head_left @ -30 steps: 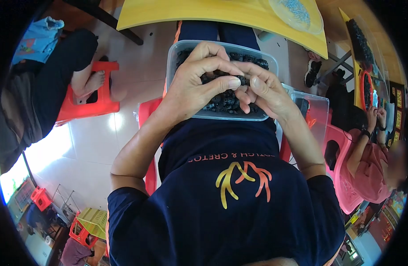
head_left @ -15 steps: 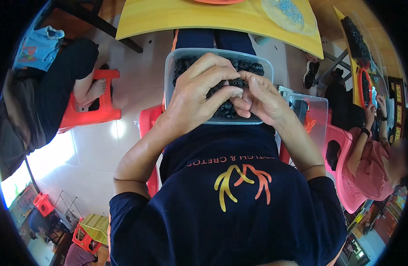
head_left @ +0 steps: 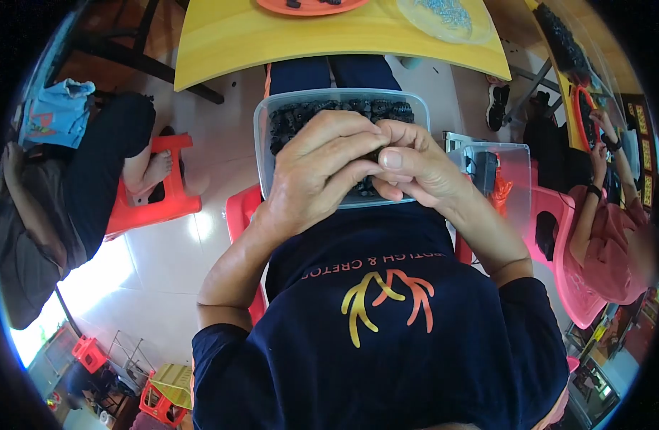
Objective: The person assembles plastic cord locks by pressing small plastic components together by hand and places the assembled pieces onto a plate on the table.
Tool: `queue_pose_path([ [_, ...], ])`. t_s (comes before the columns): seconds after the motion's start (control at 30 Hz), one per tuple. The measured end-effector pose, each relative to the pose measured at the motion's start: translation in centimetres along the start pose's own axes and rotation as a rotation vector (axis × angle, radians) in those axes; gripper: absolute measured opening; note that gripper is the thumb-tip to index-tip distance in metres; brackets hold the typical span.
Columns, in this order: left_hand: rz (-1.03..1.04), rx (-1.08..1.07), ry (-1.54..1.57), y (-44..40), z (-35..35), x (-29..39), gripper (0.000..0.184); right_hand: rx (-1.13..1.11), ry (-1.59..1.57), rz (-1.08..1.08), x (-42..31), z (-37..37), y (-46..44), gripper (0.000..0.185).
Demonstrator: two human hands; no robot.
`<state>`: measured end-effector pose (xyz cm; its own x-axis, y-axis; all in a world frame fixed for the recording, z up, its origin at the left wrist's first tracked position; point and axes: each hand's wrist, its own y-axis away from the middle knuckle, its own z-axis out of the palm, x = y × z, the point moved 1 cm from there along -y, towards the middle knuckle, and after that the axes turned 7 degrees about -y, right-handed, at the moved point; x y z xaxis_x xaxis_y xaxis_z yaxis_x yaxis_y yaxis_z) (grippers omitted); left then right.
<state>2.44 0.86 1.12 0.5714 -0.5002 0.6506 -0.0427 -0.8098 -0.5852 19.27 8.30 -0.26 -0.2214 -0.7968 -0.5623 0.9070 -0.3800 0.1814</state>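
A small black plastic piece [head_left: 373, 155] is pinched between my two hands, mostly hidden by the fingers. My left hand [head_left: 321, 163] is closed, its thumb and fingertips meeting at the piece. From the other side, my right hand [head_left: 424, 169] grips it with thumb and forefinger, the other fingers curled below. Both hands are over a clear plastic tub [head_left: 261, 136] on my lap. Many ribbed black parts [head_left: 394, 110] fill the tub, partly covered by my hands.
Ahead stands a yellow table [head_left: 222, 50] with an orange plate [head_left: 319, 8] holding black pieces and a clear dish [head_left: 480, 29] of small metallic parts. A clear box [head_left: 512, 158] is at my right. People sit on both sides, near a red stool [head_left: 175, 188].
My hands have drawn closer together around the black piece, which is now less visible. The view has shifted slightly, showing more of the orange plate. The co-worker's hands at right have moved up.
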Motion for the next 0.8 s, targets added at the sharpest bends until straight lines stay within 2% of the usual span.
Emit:
queue_pose_path([
  [0.23,-0.124,-0.032,0.046,0.1,-0.3,0.3,0.030,0.021,-0.048,-0.018,0.7,-0.4,-0.4,0.021],
  [0.37,-0.105,-0.042,-0.013,-0.2,-1.1,-0.1,0.028,0.056,0.477,-0.184,-0.4,-0.6,-0.2,0.032],
  [0.47,-0.204,-0.055,-0.003,0.0,-1.5,-0.3,0.027,0.155,0.905,-0.388,-1.8,0.2,0.0,0.041],
  [0.6,-0.308,-0.089,0.031,0.0,-1.3,0.0,0.024,0.113,1.245,-0.498,-2.0,0.1,-0.4,0.033],
  [0.63,-0.248,-0.095,0.010,-0.1,-1.2,-0.2,0.022,0.096,1.336,-0.527,-2.2,0.8,-0.5,0.028],
  [0.73,-0.348,-0.103,0.179,0.3,-0.9,-0.7,0.022,0.072,1.563,-0.681,-2.2,0.8,-1.1,0.017],
  [0.8,-0.508,-0.110,0.387,0.8,-0.6,-0.9,0.023,0.032,1.577,-0.723,-2.2,1.1,-1.2,0.015],
])
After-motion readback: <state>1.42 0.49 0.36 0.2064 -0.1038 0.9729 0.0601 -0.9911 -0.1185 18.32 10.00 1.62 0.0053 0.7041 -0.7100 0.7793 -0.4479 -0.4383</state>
